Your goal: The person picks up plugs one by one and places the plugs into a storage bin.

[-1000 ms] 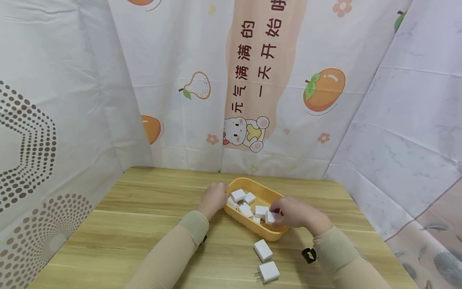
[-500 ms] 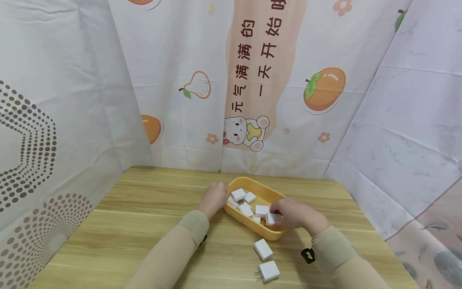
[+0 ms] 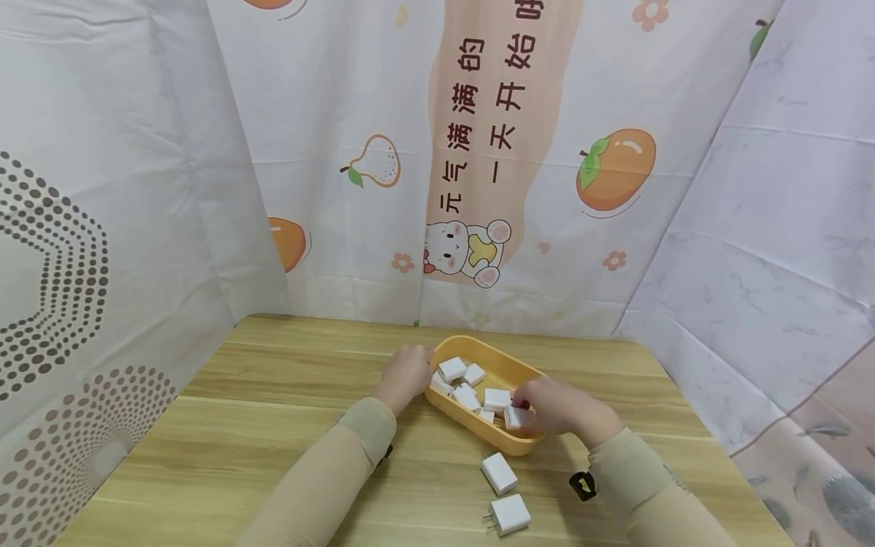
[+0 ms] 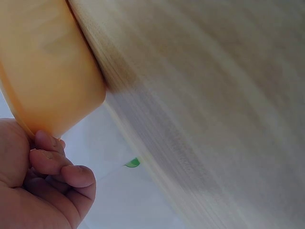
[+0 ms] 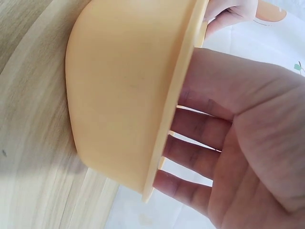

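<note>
An orange plastic bin [image 3: 472, 431] sits slantwise on the table, holding several white plug-in chargers [image 3: 452, 370]. At its left end my left hand [image 3: 408, 374] grips the rim; in the left wrist view the fingers [image 4: 50, 162] curl at the bin's edge. My right hand [image 3: 560, 406] reaches over the right end into the bin and pinches a white charger [image 3: 516, 417] there. The bin's wall [image 5: 128, 90] hides those fingertips in the right wrist view. Two more chargers lie on the table in front of the bin, one nearer it [image 3: 499, 473] and one closer to me [image 3: 509, 515].
The wood-grain table [image 3: 273, 425] reaches back to a printed curtain [image 3: 342, 243]. Further cloths hang along its left and right sides. A small black object [image 3: 583, 485] shows beside the right cuff.
The charger at my right fingertips has shifted and turned very slightly inside the bin. My left hand, the bin and the two chargers on the table stay in place.
</note>
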A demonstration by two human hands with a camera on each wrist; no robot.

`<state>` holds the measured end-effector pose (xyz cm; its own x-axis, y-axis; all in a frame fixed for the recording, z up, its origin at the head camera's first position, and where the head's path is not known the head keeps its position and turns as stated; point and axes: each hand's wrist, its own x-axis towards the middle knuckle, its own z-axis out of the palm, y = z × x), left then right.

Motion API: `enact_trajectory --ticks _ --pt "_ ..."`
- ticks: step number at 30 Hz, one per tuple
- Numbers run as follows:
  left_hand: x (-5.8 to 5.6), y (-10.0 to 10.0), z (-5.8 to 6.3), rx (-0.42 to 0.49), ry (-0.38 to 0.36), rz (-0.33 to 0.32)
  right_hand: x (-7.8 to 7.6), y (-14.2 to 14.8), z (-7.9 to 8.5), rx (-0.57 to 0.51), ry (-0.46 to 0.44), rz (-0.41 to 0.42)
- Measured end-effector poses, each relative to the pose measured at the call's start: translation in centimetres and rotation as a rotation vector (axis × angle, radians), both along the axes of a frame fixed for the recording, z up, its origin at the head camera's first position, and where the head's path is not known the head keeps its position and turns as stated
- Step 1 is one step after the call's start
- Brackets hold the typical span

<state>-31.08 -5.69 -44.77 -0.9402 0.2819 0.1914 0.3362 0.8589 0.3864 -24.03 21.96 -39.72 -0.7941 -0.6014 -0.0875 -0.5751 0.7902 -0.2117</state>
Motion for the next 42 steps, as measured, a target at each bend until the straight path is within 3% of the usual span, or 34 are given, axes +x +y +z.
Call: enact_trajectory --ticks 6,15,23,29,42 --pt "0.1 0.0 0.0 -0.007 0.008 -0.005 0.1 0.0 0.0 -0.006 -0.037 -0.039" --pt "0.2 0.1 0.0 0.065 -0.032 0.021 0.1 0.2 -0.1 -0.029 -0.038 -0.004" --pt "0.3 0.1 0.0 0.063 -0.03 0.012 0.2 0.5 0.1 -0.045 -0.037 0.009" --pt "0.1 0.1 -0.1 0.06 -0.031 0.01 0.6 0.7 0.8 -0.057 -0.024 -0.006" --pt "-0.1 0.1 -0.1 0.061 -0.03 0.018 1.6 1.7 2.1 -0.101 0.06 0.055"
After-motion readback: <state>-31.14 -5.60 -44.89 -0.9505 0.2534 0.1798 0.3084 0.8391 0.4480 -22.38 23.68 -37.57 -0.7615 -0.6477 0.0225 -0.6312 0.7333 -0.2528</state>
